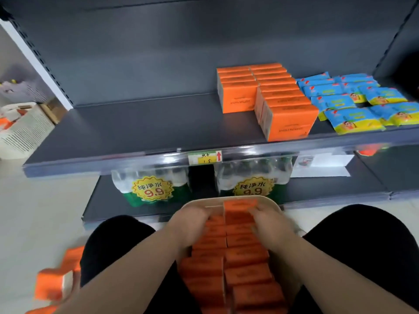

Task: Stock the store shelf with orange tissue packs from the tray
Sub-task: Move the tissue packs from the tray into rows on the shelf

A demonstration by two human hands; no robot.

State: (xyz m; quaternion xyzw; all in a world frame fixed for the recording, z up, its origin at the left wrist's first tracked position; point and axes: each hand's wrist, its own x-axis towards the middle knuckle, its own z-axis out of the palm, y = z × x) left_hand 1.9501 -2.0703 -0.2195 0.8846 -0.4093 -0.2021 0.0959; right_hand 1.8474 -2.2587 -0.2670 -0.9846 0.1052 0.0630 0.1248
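Nearest: two bare forearms running forward over the tray (210,203), which rests between the person's knees in dark trousers. It is kept low and central, probably so both hands reach it equally.

Tray contents: orange tissue packs (247,275) in two columns, on edge and tightly packed. The tray looks nearly full.

Hands: left hand (190,219) and right hand (269,220) sit at the tray's far end, apart, one on each column. One pack (240,204) stands higher than its neighbours by the right hand's fingertips. Motion blur, so I cannot tell whether either hand has closed on a pack or only rests there. Judgement: a pick from the far end is starting.

Beyond and above the tray: the shelf (136,130). A stocked block (281,103) of orange packs, two rows on edge, stands up and to the right of the tray, just beside the blue packs (347,103) farther right. The shelf span directly above the tray and to its left has room.

Directly beyond the tray, lower shelf: bottled-water bundles (152,186).

Left of the tray, on the floor: loose orange packs (56,282), blurred.
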